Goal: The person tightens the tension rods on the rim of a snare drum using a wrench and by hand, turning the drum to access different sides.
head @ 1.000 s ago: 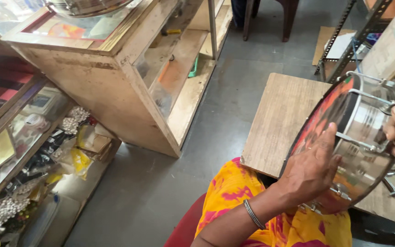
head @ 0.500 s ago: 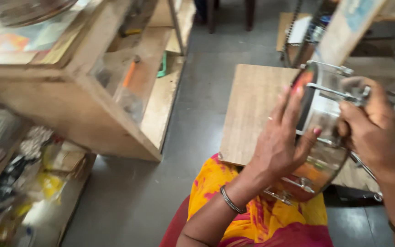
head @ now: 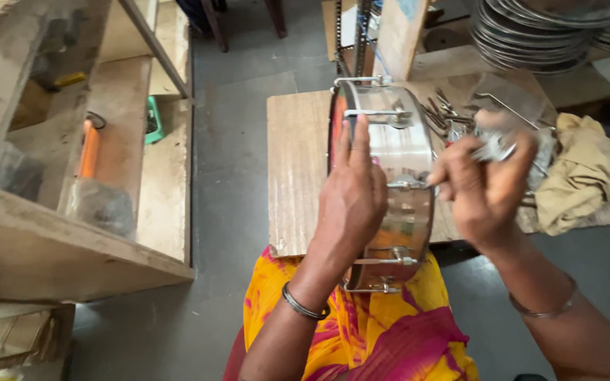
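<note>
Steel shines along the shell of a small drum (head: 390, 176), which stands on edge between the person's lap and the near edge of the wooden counter (head: 294, 169). One drum is in hand. Its left hand (head: 353, 201) lies flat against the drumhead side with fingers stretched upward, steadying it. The right hand (head: 485, 190) is clenched at a tension rod on the shell, near the middle of its height; it is blurred, so whether it grips a small tool or only the rod I cannot tell.

Several rods and lugs already sit around the shell, at least four in view, so the fitting looks well along, with tightening seemingly left to do.

Beyond the drum, a heap of loose metal rods (head: 453, 116) lies on the counter, too tangled to count, beside one crumpled tan cloth (head: 577, 173). Farther back stands a stack of metal hoops (head: 531, 39). Off to the left, wooden shelves (head: 72, 233) hold one orange-handled tool (head: 90, 148).
</note>
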